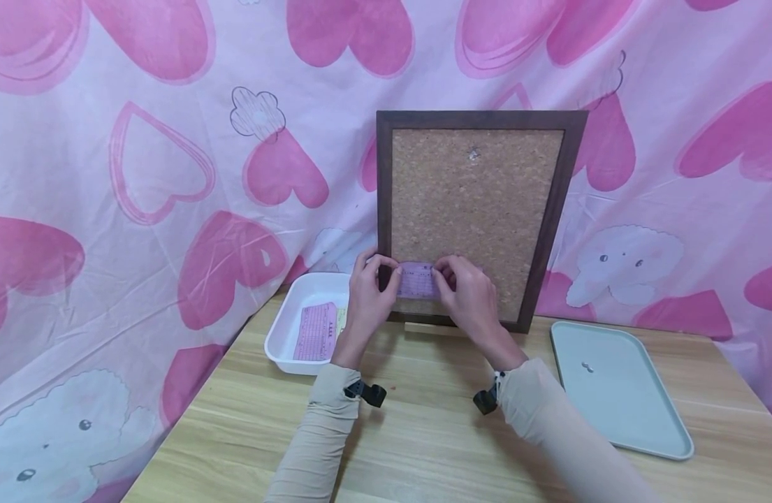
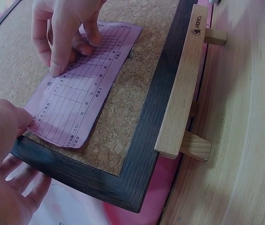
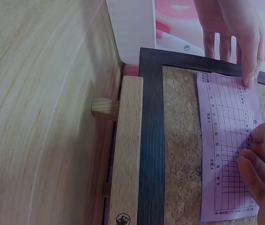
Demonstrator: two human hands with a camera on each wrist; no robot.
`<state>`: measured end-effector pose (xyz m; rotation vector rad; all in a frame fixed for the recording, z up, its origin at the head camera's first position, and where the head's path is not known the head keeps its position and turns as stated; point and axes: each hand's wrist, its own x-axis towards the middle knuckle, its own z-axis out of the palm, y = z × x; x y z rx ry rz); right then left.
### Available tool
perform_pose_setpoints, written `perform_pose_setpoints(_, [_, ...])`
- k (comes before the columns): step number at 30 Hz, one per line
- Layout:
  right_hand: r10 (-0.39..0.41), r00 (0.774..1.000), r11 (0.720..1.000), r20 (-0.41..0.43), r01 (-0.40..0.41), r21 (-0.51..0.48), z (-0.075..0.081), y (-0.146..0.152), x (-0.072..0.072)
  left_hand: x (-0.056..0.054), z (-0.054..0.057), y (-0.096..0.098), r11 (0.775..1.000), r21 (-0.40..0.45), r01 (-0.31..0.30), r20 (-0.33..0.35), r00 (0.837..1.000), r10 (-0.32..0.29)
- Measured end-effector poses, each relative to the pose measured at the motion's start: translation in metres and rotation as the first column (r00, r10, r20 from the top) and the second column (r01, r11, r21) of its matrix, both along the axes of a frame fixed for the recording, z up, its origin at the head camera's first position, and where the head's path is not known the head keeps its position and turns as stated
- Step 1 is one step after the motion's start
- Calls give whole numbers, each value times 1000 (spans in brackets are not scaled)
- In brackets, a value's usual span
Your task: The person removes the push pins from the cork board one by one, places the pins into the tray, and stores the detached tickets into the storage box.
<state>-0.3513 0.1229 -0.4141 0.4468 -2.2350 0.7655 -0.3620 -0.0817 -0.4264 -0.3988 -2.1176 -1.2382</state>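
A pink printed receipt slip lies against the lower part of a framed cork board. My left hand pinches its left end; in the left wrist view the thumb is on the paper, while the other fingers reach past the frame's edge. My right hand has its curled thumb and index finger at the slip's upper edge near the middle. In the right wrist view the slip extends beyond those fingers. Whether a pin is between the right fingertips is hidden.
A white bin at left holds another pink slip and a yellowish paper. Small shiny pieces are on the upper cork. At right, a pale green tray carries small metallic bits. A wooden stand ledge supports the board.
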Motion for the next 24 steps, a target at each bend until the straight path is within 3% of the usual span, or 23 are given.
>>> perform_pose_setpoints(6, [30, 999, 999, 24, -31, 15, -3, 5, 2, 0, -1, 0, 1000, 2, -1, -1, 1000, 1])
perform_pose_setpoints(15, [137, 990, 991, 21, -136, -19, -5, 19, 9, 0, 0, -2, 1000, 16, 7, 13, 1000, -7])
perform_pose_setpoints(24, [103, 994, 992, 47, -99, -82, -6, 42, 21, 1, 1, -2, 999, 49, 19, 22, 1000, -20])
